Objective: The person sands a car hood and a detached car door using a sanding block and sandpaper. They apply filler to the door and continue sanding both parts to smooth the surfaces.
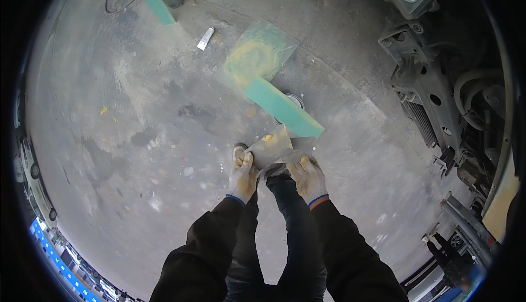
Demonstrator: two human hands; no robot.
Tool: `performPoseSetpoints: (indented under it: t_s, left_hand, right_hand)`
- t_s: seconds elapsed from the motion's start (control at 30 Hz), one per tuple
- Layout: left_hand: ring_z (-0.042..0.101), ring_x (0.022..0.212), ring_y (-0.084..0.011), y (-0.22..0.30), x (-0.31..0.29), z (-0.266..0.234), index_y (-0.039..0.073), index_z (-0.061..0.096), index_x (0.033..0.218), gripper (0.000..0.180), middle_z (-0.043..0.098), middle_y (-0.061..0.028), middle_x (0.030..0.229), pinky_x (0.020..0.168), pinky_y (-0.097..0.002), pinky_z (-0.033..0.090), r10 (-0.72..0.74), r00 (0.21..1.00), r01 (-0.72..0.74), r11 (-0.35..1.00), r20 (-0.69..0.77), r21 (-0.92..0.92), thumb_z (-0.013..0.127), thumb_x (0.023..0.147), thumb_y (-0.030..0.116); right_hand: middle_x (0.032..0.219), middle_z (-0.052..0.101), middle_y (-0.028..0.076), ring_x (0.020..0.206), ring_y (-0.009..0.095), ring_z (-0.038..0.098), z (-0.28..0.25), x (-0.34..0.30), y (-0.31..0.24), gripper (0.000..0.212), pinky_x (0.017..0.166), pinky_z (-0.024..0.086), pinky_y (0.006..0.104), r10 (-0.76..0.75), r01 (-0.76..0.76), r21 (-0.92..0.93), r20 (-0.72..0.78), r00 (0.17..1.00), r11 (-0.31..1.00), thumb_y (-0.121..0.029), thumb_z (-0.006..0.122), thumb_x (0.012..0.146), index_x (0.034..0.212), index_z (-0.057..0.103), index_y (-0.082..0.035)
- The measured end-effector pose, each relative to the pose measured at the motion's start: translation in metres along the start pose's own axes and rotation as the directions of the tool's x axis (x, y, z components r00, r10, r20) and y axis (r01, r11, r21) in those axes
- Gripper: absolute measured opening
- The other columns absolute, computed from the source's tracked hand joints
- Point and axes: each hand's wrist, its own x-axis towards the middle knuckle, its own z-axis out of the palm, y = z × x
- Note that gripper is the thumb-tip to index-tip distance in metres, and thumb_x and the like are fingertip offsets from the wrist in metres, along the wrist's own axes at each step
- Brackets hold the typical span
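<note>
My left hand (242, 177), in a white knit glove with a blue cuff, is closed on the edge of a thin grey putty spreader (269, 150) with a dab of yellow putty on it. My gloved right hand (308, 178) grips a second grey putty spreader (304, 144), partly behind the first. The two spreaders overlap in front of my legs. Just beyond them, a long green board (285, 107) lies across a round can (295, 100), whose rim shows only in part. Farther off, a translucent sheet smeared with yellow putty (253, 56) lies on the floor.
A small white tube (206, 38) and another green board (159, 7) lie far left. On the right stands a vehicle's exposed front frame (430, 85). Someone in dark clothing (450, 261) is at the lower right. Cars (36, 187) line the far left edge.
</note>
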Motion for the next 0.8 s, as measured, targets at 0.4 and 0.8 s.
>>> performPoseSetpoints:
  t_s: [0.4,0.8]
  left_hand:
    - [0.065,0.076,-0.0114,-0.016,0.129,-0.088,0.014,0.061,0.094,0.012,0.068,0.0001,0.088,0.069,-0.0298,0.056,0.163,0.964,-0.137,0.982,-0.208,0.134,0.072,0.098,0.013]
    - [0.056,0.069,-0.0082,-0.060,0.202,-0.094,0.012,0.062,0.099,0.011,0.058,0.0039,0.082,0.066,-0.0297,0.057,0.064,0.996,-0.055,0.987,-0.057,0.152,0.072,0.096,0.009]
  right_hand:
    - [0.142,0.058,0.018,0.122,0.029,0.063,-0.073,0.217,-0.027,0.062,0.096,0.057,0.0409,-0.548,0.304,-0.887,0.456,0.701,-0.348,-0.019,0.076,0.091,0.144,0.051,0.000]
    - [0.099,0.072,0.003,0.087,0.012,0.066,-0.142,0.263,-0.124,0.022,0.078,0.053,0.0286,-0.195,0.306,-0.807,0.238,0.951,0.505,-0.009,0.073,0.093,0.113,0.069,0.000]
